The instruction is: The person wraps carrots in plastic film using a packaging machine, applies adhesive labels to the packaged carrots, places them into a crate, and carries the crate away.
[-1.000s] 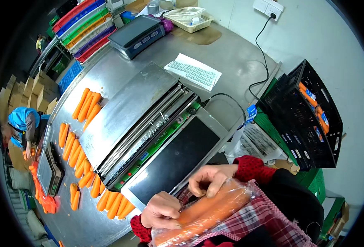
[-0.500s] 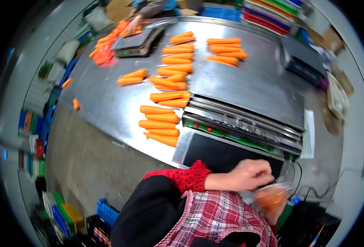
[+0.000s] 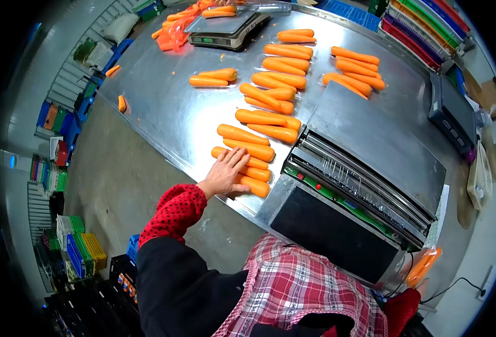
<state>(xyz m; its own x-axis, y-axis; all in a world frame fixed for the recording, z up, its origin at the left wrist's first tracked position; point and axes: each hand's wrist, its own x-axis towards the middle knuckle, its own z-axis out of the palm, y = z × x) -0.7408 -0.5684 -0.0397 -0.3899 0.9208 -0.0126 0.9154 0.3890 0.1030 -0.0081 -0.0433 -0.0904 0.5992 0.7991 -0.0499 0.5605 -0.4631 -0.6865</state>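
Observation:
My left hand [image 3: 225,173], in a red dotted sleeve, lies over the nearest carrots [image 3: 253,186] on the metal table. Its fingers are stretched and spread across them, touching. Farther up the same column are several pairs of carrots [image 3: 273,133] in clear film or trays. My right sleeve [image 3: 401,310] shows at the lower right, but the hand itself is hidden. Just above that sleeve is a wrapped pack of carrots [image 3: 425,267] at the table's near right side; whether the hand touches it I cannot tell.
A wrapping machine [image 3: 366,191] with rollers and a black plate [image 3: 335,233] stands in front of me. More carrots [image 3: 355,70] lie behind it. A scale [image 3: 228,31] bears carrots at the back, beside a red bag [image 3: 175,35]. Stacked crates [image 3: 422,31] stand at the back right.
My left hand has moved left from beside the wrapped carrots onto the carrots on the table. The wrapped pack has moved right. My view has shifted, and a co-worker's hand is out of sight.

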